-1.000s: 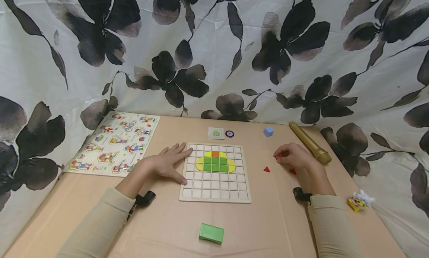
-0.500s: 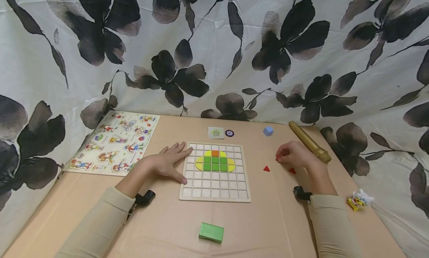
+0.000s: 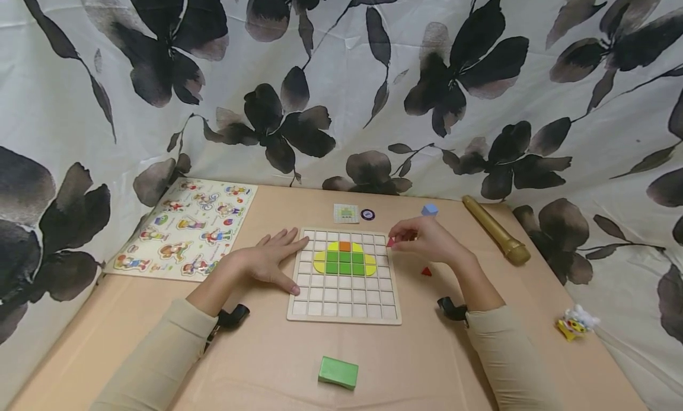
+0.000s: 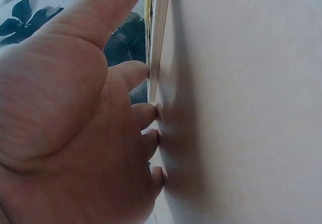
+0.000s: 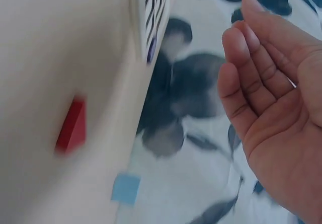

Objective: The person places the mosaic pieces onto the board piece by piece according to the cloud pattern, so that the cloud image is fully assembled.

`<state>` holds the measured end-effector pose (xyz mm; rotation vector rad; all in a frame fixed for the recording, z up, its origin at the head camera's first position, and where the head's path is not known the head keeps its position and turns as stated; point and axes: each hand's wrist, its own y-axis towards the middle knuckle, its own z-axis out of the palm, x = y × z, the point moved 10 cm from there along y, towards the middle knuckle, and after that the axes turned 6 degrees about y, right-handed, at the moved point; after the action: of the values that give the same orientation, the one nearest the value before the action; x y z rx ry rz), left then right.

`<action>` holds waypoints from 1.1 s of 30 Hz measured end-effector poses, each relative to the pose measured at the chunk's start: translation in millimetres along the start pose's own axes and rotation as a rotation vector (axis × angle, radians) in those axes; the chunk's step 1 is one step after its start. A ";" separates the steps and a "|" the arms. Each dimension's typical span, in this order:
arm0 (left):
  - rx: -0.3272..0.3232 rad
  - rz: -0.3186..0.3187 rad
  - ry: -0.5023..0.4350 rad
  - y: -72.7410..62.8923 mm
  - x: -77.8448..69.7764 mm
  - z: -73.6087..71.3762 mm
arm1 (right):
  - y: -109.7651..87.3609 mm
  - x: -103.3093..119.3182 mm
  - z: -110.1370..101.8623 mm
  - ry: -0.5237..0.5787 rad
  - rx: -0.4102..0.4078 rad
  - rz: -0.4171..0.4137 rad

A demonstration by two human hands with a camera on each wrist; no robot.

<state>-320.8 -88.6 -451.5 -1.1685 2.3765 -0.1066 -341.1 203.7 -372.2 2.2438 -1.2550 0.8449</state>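
A white grid board (image 3: 344, 310) lies mid-table, with yellow, green and orange tiles (image 3: 344, 261) in its upper squares. My left hand (image 3: 269, 261) rests at the board's left edge with fingers spread straight; in the left wrist view its thumb and fingertips meet the board's side and the table. At the board's upper right edge, my right hand (image 3: 427, 240) pinches a small red tile (image 3: 391, 242) between thumb and fingers. In the right wrist view only a bit of that tile shows past the thumb. A red triangle tile (image 3: 426, 271) lies on the table below the right hand.
Behind the board are a small pattern card (image 3: 346, 213) and a dark round disc (image 3: 367, 214). A blue block (image 3: 429, 209) and a gold tube (image 3: 496, 230) stand farther right. A picture board (image 3: 184, 233) lies left, a green block (image 3: 338, 373) in front, a small toy figure (image 3: 577, 322) right.
My right hand has moved left with the red tile, from the table's right side to the board's edge. Its arm now hides the second loose red triangle. The left hand stays put.
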 end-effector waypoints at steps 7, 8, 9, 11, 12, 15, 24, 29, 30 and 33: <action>-0.016 0.022 -0.030 0.2 0.9 0.2 | 23.1 36.8 45.6 0.056 0.141 -0.081; -0.011 0.012 -0.027 -1.0 -0.8 -1.4 | 25.4 41.2 53.0 0.065 0.165 -0.090; -0.008 0.004 -0.018 -0.8 -0.5 -1.3 | 27.6 45.7 60.5 0.070 0.187 -0.099; -0.004 -0.005 0.007 0.4 0.7 -0.4 | 30.8 54.2 74.8 0.067 0.229 -0.128; -0.003 -0.006 0.017 0.7 1.1 0.0 | 32.4 57.9 81.7 0.055 0.246 -0.143; -0.004 -0.005 0.033 1.5 2.0 1.0 | 36.0 67.1 101.3 0.016 0.292 -0.187; -0.011 0.003 0.022 1.7 0.3 -0.7 | 38.0 74.6 140.8 -0.128 0.404 -0.215; -0.006 0.003 0.029 0.3 -0.8 -0.6 | 37.2 77.0 144.8 -0.154 0.412 -0.220; -0.005 0.003 0.031 0.2 -0.9 -0.5 | 37.1 76.8 145.5 -0.153 0.415 -0.220; -0.003 0.006 0.034 0.8 -1.2 -0.3 | 36.8 75.5 146.7 -0.148 0.419 -0.216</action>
<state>-320.9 -87.2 -451.0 -1.1704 2.4099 -0.1213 -298.7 48.2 -423.2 2.7579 -0.9342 0.9404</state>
